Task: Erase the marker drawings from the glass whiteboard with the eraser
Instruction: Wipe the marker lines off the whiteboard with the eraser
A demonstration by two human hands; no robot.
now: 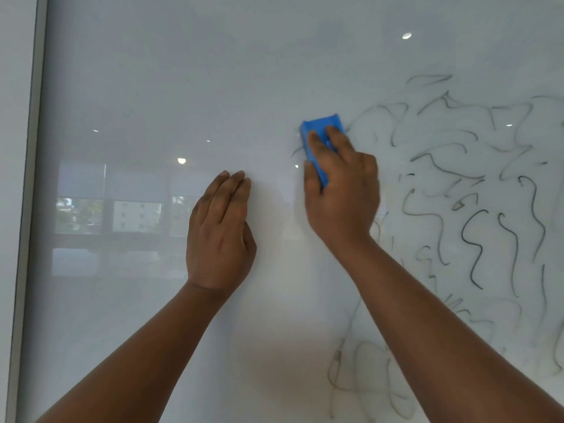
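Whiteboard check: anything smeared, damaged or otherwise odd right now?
Nothing damaged. The glass whiteboard shows room reflections at left. Black marker drawings remain at right, some faint and half-wiped. The right hand presses the blue eraser at their edge; the left hand rests flat.

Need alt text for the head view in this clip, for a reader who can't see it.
The right hand presses a blue eraser against a glass whiteboard, at the left edge of black marker scribbles covering the board's right side. The left hand rests flat on the clean area.
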